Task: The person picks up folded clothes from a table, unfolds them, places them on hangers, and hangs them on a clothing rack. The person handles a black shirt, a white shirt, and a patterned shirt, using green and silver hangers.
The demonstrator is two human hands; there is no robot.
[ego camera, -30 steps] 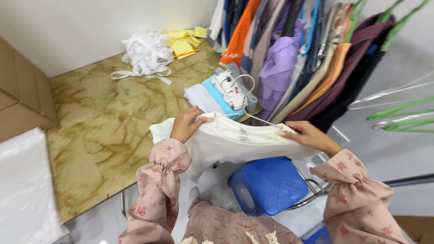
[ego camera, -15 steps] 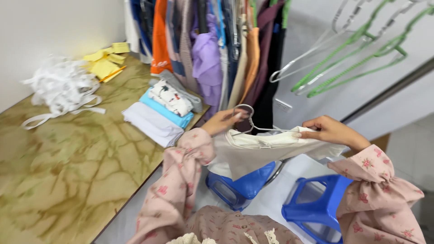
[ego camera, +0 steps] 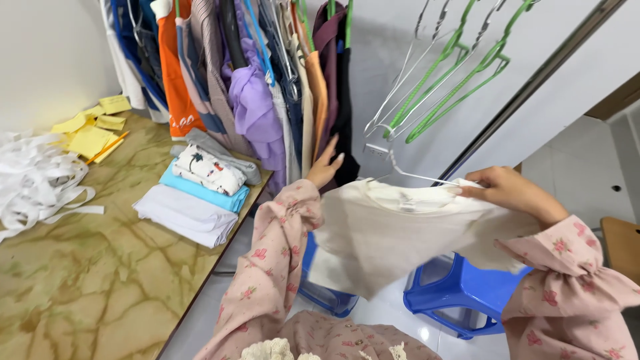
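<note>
My right hand grips the shoulder of a cream garment that hangs on a white wire hanger, held out flat in front of me. My left hand has its fingers spread and touches the dark clothes hanging on the rack, just left of the garment. It holds nothing. My sleeves are pink with a flower print.
Hanging clothes fill the rack at top centre. Empty green and white hangers hang to their right. A marbled table at left carries a stack of folded clothes, white straps and yellow paper notes. Blue plastic stools stand on the floor below.
My left hand let go of the garment and reached to the hanging clothes. The view swung right and up toward the rack. My right hand kept hold of the hangered garment.
</note>
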